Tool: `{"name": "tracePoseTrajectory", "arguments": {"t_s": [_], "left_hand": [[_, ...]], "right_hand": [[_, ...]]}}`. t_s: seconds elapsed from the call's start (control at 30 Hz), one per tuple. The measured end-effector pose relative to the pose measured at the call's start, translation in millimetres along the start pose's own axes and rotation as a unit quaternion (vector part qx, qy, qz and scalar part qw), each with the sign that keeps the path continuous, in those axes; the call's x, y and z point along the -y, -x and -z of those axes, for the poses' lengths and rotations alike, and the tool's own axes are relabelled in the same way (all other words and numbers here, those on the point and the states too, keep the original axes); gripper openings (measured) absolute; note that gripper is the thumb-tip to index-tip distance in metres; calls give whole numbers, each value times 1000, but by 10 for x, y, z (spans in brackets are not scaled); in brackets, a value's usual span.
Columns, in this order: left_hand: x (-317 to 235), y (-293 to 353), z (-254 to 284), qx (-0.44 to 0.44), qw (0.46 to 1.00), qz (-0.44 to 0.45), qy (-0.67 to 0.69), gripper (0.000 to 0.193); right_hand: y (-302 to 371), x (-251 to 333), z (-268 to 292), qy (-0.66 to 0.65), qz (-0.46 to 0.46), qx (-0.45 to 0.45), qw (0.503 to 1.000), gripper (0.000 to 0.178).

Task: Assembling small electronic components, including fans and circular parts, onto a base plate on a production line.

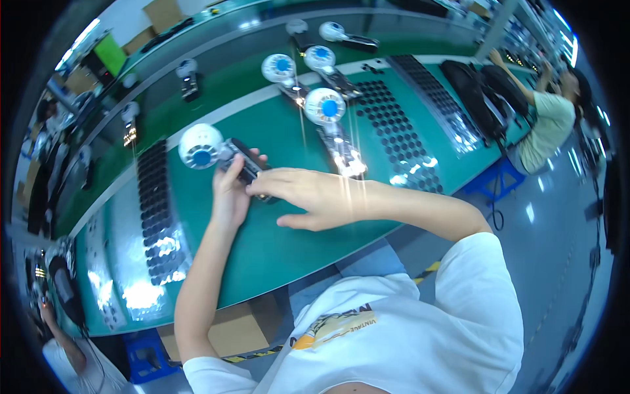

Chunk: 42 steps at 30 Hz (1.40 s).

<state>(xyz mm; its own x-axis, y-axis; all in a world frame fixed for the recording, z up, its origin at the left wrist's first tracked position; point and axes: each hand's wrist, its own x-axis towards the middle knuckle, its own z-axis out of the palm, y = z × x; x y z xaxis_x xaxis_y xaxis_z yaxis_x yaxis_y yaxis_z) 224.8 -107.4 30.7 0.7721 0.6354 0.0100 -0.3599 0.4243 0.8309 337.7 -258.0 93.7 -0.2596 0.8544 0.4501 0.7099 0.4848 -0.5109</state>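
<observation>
My left hand (231,194) is closed round the dark handle (241,161) of a handheld device. Its round white head (201,146), with a blue disc at the centre, points up and left. From the right, my right hand (305,196) reaches across with fingers stretched out and thumb apart. Its fingertips touch the lower end of that handle, and what lies under them is hidden. Beyond my hands, a similar white-headed device (325,107) lies on the green table (282,253), with two more behind it.
Sheets of round black pads lie left (154,203) and right (394,131). A green belt (230,79) at the back carries more devices. A black bag (469,92) sits at the right end, near a co-worker (554,121). Another co-worker (79,358) is at lower left.
</observation>
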Motion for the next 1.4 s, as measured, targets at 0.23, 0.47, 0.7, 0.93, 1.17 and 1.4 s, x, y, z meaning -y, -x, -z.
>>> {"name": "tracePoseTrajectory", "arguments": {"t_s": [0.23,0.47,0.7,0.93,1.17,1.4], "left_hand": [[-47,87,-86,-3,996,6,-87,44],[-18,104,-190,-12,989,8,-145,46],[-12,122,-222,-22,985,-1,-173,43],[7,96,-54,29,997,5,-77,47],[88,43,-1,132,985,-42,-103,68],[137,53,-1,123,979,-76,-143,69]], "right_hand": [[1324,170,1014,60,-281,-193,938,16],[2363,301,622,174,-374,-270,870,15],[2471,259,634,179,-386,-263,866,14],[2360,458,714,169,-397,-172,886,14],[1416,414,936,64,-349,-196,914,5],[97,-93,345,-5,-135,-111,985,10]]}}
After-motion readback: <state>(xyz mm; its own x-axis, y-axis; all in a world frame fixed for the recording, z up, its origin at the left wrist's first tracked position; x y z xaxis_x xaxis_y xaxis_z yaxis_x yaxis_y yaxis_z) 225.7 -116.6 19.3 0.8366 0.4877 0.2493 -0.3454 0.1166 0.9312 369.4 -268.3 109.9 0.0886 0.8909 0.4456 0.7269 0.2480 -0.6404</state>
